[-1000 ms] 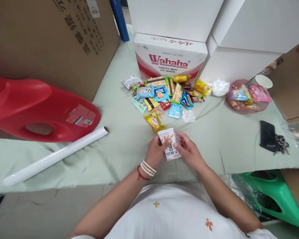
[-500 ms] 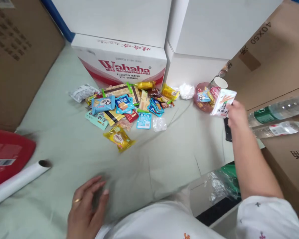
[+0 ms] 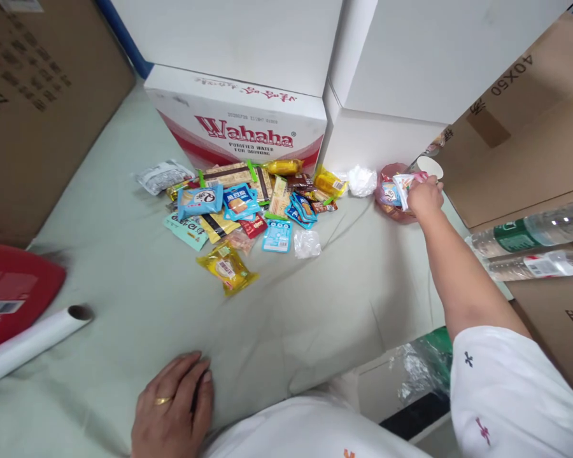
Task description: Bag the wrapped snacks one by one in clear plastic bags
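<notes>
Gently guide the white packet [image 3: 402,189], held in the fingers of the right hand [image 3: 426,197] over the pink bowl [image 3: 394,216], three o'clock from the snack pile [image 3: 240,202], clear of the cup [image 3: 432,166], with the left hand [image 3: 172,404] loosely spread at seven.

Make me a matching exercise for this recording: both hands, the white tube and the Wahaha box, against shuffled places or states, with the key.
Things:
1. left hand
2. right hand
3. white tube
4. Wahaha box

Places or states:
A. beside the red container
B. behind the snack packets
C. on the cloth, nothing held
D. holding a white packet at the pink bowl

Pairs: 1-C, 2-D, 3-A, 4-B
</notes>
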Demonstrator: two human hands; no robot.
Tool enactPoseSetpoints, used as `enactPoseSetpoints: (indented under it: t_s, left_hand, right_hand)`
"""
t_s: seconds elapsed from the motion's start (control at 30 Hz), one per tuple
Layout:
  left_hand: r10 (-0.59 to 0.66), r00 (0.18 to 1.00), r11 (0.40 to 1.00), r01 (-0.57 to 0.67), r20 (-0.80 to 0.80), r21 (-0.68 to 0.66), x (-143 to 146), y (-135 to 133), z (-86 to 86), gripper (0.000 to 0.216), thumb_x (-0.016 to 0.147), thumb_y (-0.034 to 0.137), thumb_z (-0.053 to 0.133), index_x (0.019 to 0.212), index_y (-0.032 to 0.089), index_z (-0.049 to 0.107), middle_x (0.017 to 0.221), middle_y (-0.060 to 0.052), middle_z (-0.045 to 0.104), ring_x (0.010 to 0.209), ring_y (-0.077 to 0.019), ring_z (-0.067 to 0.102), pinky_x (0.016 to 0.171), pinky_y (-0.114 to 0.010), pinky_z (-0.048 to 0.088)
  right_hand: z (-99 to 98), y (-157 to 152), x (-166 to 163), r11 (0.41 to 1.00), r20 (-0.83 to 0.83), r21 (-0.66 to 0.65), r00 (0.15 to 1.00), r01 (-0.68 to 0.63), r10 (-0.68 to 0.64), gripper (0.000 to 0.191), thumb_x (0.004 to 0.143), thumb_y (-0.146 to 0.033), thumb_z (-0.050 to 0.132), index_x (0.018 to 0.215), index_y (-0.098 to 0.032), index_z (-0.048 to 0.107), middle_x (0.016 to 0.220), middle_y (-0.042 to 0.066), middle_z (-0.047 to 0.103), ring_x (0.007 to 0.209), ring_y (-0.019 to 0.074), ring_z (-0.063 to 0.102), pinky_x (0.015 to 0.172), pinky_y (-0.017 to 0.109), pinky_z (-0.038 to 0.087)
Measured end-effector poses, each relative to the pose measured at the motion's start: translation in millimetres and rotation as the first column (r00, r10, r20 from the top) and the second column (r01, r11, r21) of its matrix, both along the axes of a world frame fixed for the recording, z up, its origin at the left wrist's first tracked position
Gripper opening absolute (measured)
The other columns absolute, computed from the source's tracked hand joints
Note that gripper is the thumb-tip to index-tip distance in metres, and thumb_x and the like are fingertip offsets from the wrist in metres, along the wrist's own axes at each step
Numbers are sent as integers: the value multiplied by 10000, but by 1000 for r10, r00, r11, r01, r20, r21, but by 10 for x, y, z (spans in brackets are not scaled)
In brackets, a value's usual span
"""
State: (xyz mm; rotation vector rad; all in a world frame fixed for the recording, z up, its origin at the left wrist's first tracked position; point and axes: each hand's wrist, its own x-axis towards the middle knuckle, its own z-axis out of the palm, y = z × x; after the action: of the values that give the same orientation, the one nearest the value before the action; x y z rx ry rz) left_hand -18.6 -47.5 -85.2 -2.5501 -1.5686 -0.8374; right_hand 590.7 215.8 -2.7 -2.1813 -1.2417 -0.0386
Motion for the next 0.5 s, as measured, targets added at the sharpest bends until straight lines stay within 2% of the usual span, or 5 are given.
enactPoseSetpoints:
  t_s: [0.13,0.33,0.37,0.43,0.5]
  left_hand:
    - [10,1000,1000,-10,19,12,9,-31,-11,186,882,171,631,1065,201,638,1055,-127,710,996,-310,686,891,-458,526]
    - [-28,995,1000,27,98,10,5,-75,0,200,871,99,635,1063,156,636,1024,-141,711,983,-294,679,899,-449,549]
    - [-23,994,1000,22,108,6,6,-82,1,199,872,94,631,1060,157,638,1018,-138,712,986,-293,676,900,-448,553]
    - [-15,990,1000,16,144,-7,5,-98,3,189,876,92,619,1048,167,647,1004,-126,716,989,-282,675,902,-439,559]
    - [-14,980,999,21,201,-31,-9,-116,11,174,884,100,605,1026,185,659,989,-107,722,984,-262,679,906,-421,563]
  right_hand:
    - [142,-149,-152,992,129,-28,984,126,-122,128,921,-122,541,940,-71,657,1154,282,579,1236,305,429,1039,565,280]
    - [198,-457,-966,969,250,37,941,-245,229,256,965,-214,499,1116,-157,698,1176,182,628,1170,287,497,1044,487,359]
    - [119,-528,-1171,920,209,-17,898,-392,387,238,967,-236,508,1076,-177,712,1085,140,664,1078,256,554,997,430,413]
    - [-91,-671,-1577,678,46,-135,679,-722,732,228,949,-278,547,1070,-188,719,1043,108,689,974,225,602,901,369,476]
    - [-299,-794,-1904,464,-80,-176,483,-868,872,255,916,-306,590,1097,-180,720,1121,126,685,1004,231,608,900,368,488]
